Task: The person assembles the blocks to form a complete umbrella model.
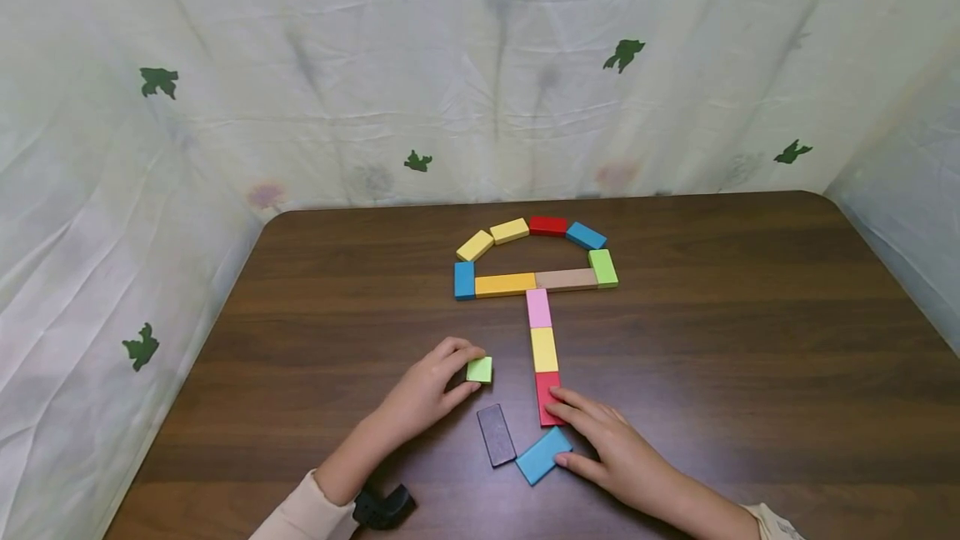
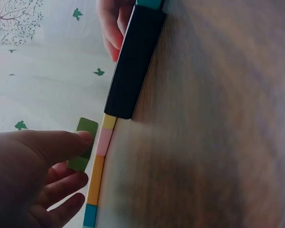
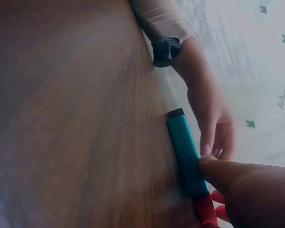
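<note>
My left hand [image 1: 426,386] pinches a small light green block [image 1: 480,370] between thumb and fingers, left of the block column; the left wrist view shows the thumb across the green block [image 2: 80,159]. My right hand [image 1: 618,448] lies over the lower end of the column, its fingertips resting on the red block [image 1: 548,407]. Its thumb touches the edge of a tilted blue block [image 1: 542,457]. A dark grey block [image 1: 496,435] lies between the hands, its lower corner at the blue block. Above the red block, a yellow block [image 1: 544,350] and a pink block [image 1: 537,308] continue the column.
Farther back, an orange block [image 1: 505,285] and a tan block [image 1: 566,279] form a row. Blue, yellow, red and green blocks arch over it, among them a red block [image 1: 548,226]. White patterned cloth [image 1: 480,65] hangs behind the brown table [image 1: 337,290].
</note>
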The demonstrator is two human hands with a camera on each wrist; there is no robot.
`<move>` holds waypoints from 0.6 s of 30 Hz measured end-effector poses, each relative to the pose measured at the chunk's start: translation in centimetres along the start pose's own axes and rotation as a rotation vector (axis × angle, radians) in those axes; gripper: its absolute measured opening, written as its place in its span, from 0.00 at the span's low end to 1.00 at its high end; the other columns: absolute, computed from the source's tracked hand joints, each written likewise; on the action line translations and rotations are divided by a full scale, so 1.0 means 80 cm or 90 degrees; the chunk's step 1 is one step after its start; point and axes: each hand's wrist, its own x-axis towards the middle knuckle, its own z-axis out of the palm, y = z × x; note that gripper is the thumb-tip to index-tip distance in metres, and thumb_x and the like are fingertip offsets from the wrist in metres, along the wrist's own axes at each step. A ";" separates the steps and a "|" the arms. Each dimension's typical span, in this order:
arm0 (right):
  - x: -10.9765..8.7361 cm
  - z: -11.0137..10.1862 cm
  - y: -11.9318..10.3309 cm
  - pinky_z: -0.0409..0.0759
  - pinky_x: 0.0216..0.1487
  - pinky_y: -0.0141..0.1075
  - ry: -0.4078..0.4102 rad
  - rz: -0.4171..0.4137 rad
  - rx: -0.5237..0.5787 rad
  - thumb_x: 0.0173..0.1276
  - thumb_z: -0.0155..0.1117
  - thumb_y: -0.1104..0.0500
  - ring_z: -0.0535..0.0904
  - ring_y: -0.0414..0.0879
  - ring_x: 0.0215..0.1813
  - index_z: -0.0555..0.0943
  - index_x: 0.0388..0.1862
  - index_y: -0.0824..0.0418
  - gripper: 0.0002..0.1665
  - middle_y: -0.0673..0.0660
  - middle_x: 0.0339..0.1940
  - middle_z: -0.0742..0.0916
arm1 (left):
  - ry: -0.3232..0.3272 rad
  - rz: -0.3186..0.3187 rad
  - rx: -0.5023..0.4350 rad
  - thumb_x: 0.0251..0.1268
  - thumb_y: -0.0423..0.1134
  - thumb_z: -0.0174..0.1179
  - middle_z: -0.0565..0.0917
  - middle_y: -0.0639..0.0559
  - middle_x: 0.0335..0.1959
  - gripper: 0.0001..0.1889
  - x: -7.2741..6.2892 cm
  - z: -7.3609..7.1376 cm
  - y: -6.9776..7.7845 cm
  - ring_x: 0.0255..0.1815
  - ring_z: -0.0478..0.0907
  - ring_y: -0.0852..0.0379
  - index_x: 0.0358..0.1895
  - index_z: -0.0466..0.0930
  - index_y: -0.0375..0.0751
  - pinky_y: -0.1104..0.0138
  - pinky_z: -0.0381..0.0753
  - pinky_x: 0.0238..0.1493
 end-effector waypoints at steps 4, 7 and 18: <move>0.000 0.000 0.000 0.64 0.55 0.51 -0.003 0.004 0.003 0.59 0.62 0.46 0.63 0.46 0.63 0.70 0.61 0.54 0.32 0.48 0.65 0.67 | -0.026 -0.001 -0.006 0.56 0.37 0.62 0.72 0.56 0.45 0.17 -0.001 0.004 -0.002 0.44 0.71 0.63 0.50 0.76 0.44 0.68 0.73 0.46; 0.000 0.000 0.000 0.64 0.55 0.51 -0.001 0.003 0.003 0.58 0.62 0.46 0.63 0.46 0.63 0.70 0.61 0.54 0.32 0.47 0.65 0.67 | -0.043 0.001 -0.007 0.56 0.38 0.62 0.72 0.56 0.45 0.16 -0.001 0.006 -0.003 0.45 0.71 0.63 0.49 0.76 0.44 0.67 0.73 0.46; -0.001 0.002 0.001 0.64 0.55 0.51 0.005 -0.003 0.002 0.58 0.63 0.46 0.64 0.46 0.63 0.70 0.61 0.53 0.32 0.47 0.65 0.67 | -0.077 0.009 -0.012 0.56 0.39 0.62 0.73 0.55 0.44 0.17 -0.001 0.009 -0.008 0.44 0.71 0.61 0.50 0.76 0.43 0.67 0.72 0.46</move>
